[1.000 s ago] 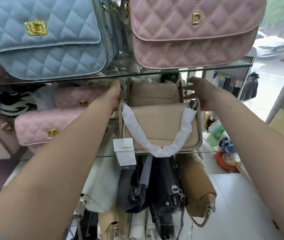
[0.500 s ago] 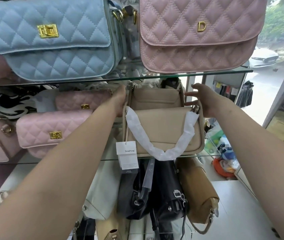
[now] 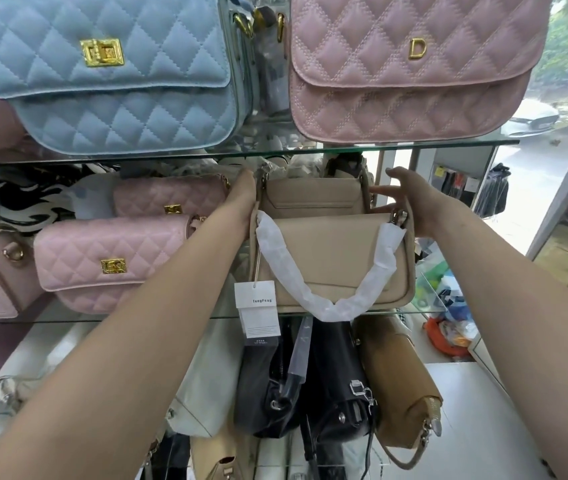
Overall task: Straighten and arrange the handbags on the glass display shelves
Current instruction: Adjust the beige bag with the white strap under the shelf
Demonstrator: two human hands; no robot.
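On the glass shelf (image 3: 102, 320), bracing the beige handbag (image 3: 327, 258), right hand (image 3: 410, 202) splayed, left hand (image 3: 244, 192) grip untellable, risking pushing it unevenly off the front edge.

- Your left hand (image 3: 243, 194) was up at the top left corner of the front beige bag (image 3: 331, 261), fingers out of sight behind it.
- Your right hand (image 3: 412, 202) sat against that bag's right end, fingers stretched out and touching the second beige bag (image 3: 313, 197) just behind.
- The front beige bag stood upright on the middle glass shelf (image 3: 67, 320), with its white-wrapped strap (image 3: 327, 308) and hang tag (image 3: 256, 301) drooping past the edge.
- On the upper glass shelf (image 3: 448, 144) you had a blue quilted bag (image 3: 119, 98) beside a pink quilted bag (image 3: 410, 88).
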